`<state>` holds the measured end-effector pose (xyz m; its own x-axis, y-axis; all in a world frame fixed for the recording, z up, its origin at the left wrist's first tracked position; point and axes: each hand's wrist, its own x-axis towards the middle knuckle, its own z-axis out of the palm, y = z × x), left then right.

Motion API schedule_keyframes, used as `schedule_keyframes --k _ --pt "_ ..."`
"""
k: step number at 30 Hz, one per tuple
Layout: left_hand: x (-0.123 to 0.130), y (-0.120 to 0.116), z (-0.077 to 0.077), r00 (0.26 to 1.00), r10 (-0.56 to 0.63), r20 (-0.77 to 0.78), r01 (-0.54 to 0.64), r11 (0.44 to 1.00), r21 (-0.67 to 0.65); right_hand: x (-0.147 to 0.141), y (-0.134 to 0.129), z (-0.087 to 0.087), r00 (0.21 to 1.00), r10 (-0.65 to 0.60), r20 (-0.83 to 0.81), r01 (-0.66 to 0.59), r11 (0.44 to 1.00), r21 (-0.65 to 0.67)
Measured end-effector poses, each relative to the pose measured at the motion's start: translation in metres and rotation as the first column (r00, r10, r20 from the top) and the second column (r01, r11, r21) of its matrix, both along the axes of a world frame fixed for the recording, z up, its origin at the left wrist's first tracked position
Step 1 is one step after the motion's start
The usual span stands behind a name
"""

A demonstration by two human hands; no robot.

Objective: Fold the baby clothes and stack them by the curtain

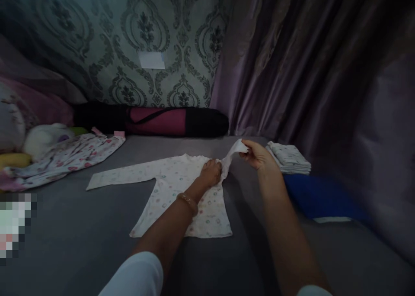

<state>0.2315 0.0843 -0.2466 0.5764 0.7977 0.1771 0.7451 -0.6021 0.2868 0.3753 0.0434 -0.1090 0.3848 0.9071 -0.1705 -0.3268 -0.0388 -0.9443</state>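
Note:
A small white long-sleeved shirt with a faint coloured print lies spread on the grey bed surface, its neckline away from me. The sleeve on the left is stretched out flat. My left hand, with a bangle on the wrist, bears down at the shirt's right shoulder, its fingers bent onto the cloth. Raised a little off the bed, my right hand pinches the end of the right sleeve, which slopes up from the shoulder.
Folded white cloths are stacked at the right, behind a flat blue item. A long black and maroon bag lies along the patterned wall. At the left are a printed garment and a white plush toy. Purple curtains hang on the right.

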Motion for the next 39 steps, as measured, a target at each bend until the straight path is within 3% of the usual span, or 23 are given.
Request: schedule_keyframes --k 7,10,12,14,16,19,21,24,26,28,33,36,39 --pt "0.000 0.008 0.004 1.000 -0.003 -0.002 0.003 1.000 -0.028 0.000 -0.004 -0.001 0.996 -0.055 -0.066 0.050 0.995 -0.082" --pt "-0.009 0.016 0.007 0.986 0.021 0.164 -0.008 0.997 -0.077 -0.008 -0.002 -0.003 0.997 -0.058 -0.060 0.052 0.994 -0.094" --pt "-0.025 0.020 0.009 0.934 0.076 0.348 -0.014 0.984 -0.178 -0.015 0.000 -0.002 0.998 -0.049 -0.034 0.045 0.993 -0.105" --pt "-0.048 0.022 0.011 0.810 0.205 0.549 -0.002 0.938 -0.348 -0.026 0.005 -0.002 1.000 -0.021 0.005 0.022 0.993 -0.114" --pt "-0.077 0.020 0.013 0.618 0.390 0.682 0.045 0.849 -0.526 -0.040 0.012 -0.002 0.999 0.009 0.034 -0.004 0.992 -0.124" --pt "-0.117 0.015 0.016 0.368 0.604 0.707 0.110 0.727 -0.678 -0.070 0.027 -0.010 0.997 0.051 0.060 -0.041 0.987 -0.155" --pt "-0.136 0.013 0.015 0.254 0.690 0.678 0.134 0.669 -0.731 -0.095 0.035 -0.021 0.992 0.094 0.084 -0.077 0.979 -0.188" --pt "-0.146 0.014 0.012 0.176 0.767 0.617 0.159 0.597 -0.786 -0.128 0.041 -0.042 0.977 0.183 0.108 -0.150 0.954 -0.261" --pt "-0.145 0.015 0.008 0.198 0.771 0.605 0.162 0.583 -0.796 -0.138 0.041 -0.054 0.967 0.230 0.112 -0.187 0.935 -0.300" --pt "-0.142 0.015 0.003 0.260 0.732 0.630 0.130 0.620 -0.774 -0.135 0.040 -0.060 0.966 0.226 0.124 -0.180 0.937 -0.300" --pt "-0.138 0.012 -0.010 0.443 0.612 0.656 -0.085 0.757 -0.648 -0.075 0.037 -0.055 0.980 0.056 0.191 -0.020 0.982 -0.186" --pt "-0.138 0.012 -0.014 0.555 0.452 0.699 -0.083 0.866 -0.493 -0.038 0.034 -0.057 0.971 -0.070 0.228 0.100 0.988 -0.121" --pt "-0.140 0.014 -0.010 0.588 0.371 0.719 -0.120 0.919 -0.376 -0.019 0.031 -0.071 0.957 -0.126 0.260 0.159 0.981 -0.111"
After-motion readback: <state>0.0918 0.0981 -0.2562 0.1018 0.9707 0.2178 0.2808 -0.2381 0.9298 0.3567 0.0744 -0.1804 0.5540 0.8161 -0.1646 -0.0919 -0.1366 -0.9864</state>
